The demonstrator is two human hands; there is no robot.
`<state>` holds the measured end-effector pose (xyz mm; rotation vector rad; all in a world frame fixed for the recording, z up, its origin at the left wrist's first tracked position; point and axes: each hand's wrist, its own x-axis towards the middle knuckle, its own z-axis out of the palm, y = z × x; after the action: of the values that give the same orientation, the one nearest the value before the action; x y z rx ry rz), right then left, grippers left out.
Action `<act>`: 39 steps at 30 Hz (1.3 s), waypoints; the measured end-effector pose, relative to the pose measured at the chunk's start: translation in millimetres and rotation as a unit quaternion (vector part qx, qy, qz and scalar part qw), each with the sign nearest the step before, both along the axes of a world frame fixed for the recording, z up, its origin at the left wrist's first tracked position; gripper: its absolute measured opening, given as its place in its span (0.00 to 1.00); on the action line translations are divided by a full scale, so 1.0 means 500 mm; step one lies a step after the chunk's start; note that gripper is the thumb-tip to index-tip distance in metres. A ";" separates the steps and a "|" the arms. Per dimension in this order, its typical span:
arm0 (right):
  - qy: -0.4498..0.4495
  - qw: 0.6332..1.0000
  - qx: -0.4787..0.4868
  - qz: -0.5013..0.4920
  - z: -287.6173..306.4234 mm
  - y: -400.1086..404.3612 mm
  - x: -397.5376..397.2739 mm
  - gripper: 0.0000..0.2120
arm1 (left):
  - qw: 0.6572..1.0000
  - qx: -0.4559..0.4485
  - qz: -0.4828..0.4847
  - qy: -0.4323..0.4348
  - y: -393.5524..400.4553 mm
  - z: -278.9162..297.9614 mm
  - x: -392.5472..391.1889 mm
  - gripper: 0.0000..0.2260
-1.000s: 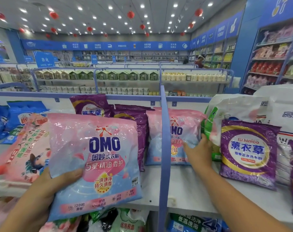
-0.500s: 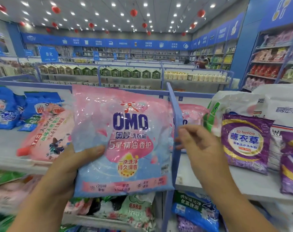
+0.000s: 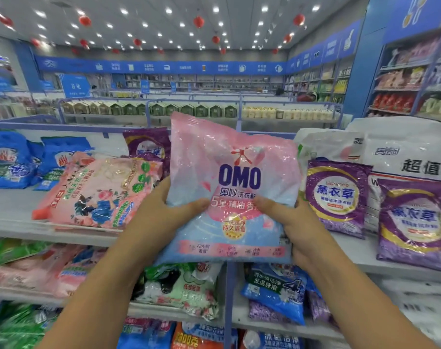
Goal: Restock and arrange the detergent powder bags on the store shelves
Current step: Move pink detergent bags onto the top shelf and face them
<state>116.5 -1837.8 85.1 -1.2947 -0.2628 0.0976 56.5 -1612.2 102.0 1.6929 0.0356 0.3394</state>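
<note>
OMO bag [image 3: 235, 187], upright, both hands gripping, small print blurred

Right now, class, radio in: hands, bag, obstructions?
Left hand and right hand both gripping the OMO bag. Bag upright, off the shelf. Pink bag lying left; purple bag standing right.

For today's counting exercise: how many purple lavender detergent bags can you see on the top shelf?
3. One purple bag stands behind the pink floral bag, left of the held OMO bag; two stand at right. Others may be hidden behind the OMO bag.
</note>
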 end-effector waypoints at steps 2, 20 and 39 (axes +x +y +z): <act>-0.024 0.999 -0.001 -0.024 0.009 -0.018 0.003 0.21 | 0.995 0.081 0.044 -0.027 -0.010 -0.002 0.014 0.26; -0.116 0.959 -0.056 -0.253 -0.032 -0.251 0.128 0.26 | 0.802 0.581 0.135 -0.024 0.026 -0.130 0.165 0.38; -0.045 0.919 -0.321 -0.223 -0.198 0.004 0.382 0.43 | 0.803 0.585 0.112 0.020 0.074 -0.182 0.255 0.32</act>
<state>307.4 -1836.0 -13.9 -1.9872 0.0020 -0.2917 184.2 -1575.4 10.8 2.9495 0.0648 0.5632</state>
